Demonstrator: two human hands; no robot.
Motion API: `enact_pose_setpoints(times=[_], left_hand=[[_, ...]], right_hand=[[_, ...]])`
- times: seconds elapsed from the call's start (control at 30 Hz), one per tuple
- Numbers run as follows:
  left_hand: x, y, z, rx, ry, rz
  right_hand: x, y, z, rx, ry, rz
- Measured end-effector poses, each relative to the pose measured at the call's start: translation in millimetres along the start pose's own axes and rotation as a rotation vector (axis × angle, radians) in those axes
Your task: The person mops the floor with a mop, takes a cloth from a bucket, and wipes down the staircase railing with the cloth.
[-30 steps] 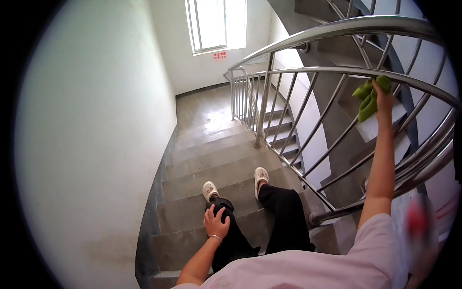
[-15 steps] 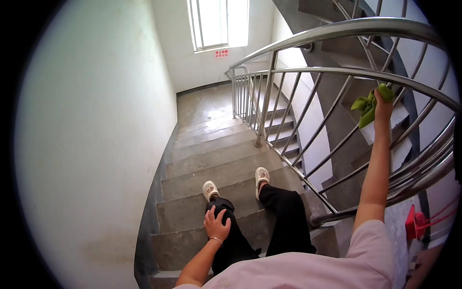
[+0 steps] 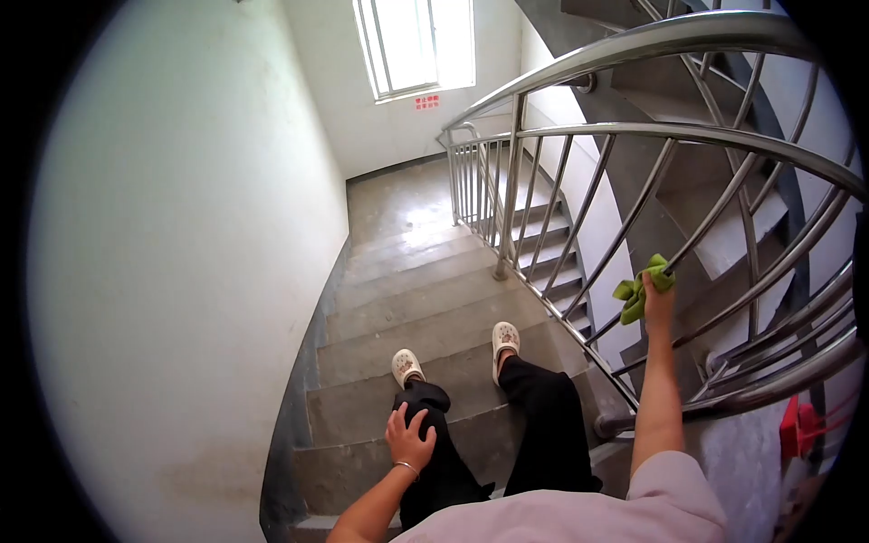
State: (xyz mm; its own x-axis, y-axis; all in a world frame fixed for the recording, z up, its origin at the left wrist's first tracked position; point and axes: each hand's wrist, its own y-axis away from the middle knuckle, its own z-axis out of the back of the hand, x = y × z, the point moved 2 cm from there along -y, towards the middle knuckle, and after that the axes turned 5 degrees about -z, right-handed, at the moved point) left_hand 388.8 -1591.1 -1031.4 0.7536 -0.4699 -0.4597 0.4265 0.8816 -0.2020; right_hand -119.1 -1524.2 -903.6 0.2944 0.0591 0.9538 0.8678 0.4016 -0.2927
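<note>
right hand [image 3: 660, 308] closed on green cloth [image 3: 634, 299], bunched against a slanted bar of the railing [image 3: 670, 133]. left hand [image 3: 411, 438] left of railing, fingers loosely spread on black trousers [image 3: 548, 416] at the knee, gripping nothing.

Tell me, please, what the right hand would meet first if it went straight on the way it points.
Probably the slanted railing bar, which the green cloth in the right hand seems wrapped around; depth beyond is unclear.

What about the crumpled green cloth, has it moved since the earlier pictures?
Yes: the green cloth moved down, farther below the curved silver metal middle rail.
</note>
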Motion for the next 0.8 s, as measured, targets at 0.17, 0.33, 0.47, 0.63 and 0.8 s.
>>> enact_pose_setpoints(times=[0.17, 0.33, 0.47, 0.63, 0.8], left_hand=[[-2, -2, 1, 0.005, 0.035, -0.017], [-10, -5, 5, 0.046, -0.01, 0.005], [-15, -8, 7, 0.064, -0.053, 0.004], [-17, -11, 6, 0.1, -0.068, -0.006], [-19, -13, 7, 0.093, -0.063, -0.028]], right_hand=[[-35, 14, -5, -0.054, 0.009, -0.024], [-99, 21, -5, -0.05, -0.051, -0.086], [-128, 38, -11, -0.029, -0.119, -0.198], [-181, 48, -12, -0.049, -0.066, -0.238], [-219, 55, -13, -0.052, -0.087, -0.353]])
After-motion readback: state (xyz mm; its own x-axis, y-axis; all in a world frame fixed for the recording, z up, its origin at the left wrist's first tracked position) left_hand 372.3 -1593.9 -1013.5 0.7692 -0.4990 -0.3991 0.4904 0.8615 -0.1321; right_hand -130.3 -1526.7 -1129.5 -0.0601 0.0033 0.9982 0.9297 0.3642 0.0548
